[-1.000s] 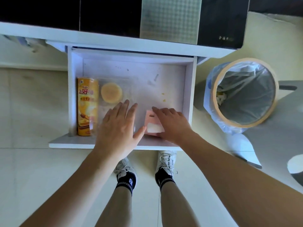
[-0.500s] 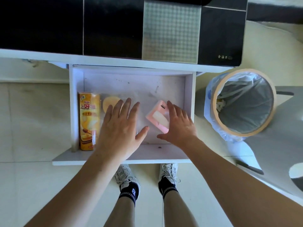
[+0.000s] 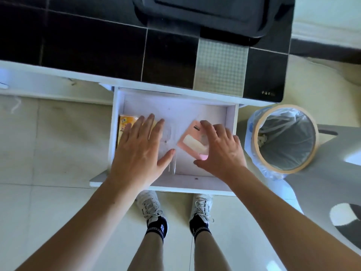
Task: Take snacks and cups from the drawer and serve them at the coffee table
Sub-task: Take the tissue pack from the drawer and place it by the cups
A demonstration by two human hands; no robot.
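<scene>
Inside the drawer [image 3: 231, 118], right hand [image 3: 218, 149] pinches the pink snack packet [image 3: 188, 142]; left hand [image 3: 139, 151] spread.

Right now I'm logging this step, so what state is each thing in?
drawer: pulled open
pink snack packet: tilted, gripped by right hand
left hand: flat, fingers straight, over clear packaging
yellow snack box: lying in drawer, partly hidden
bin: open, lined with bag
</scene>
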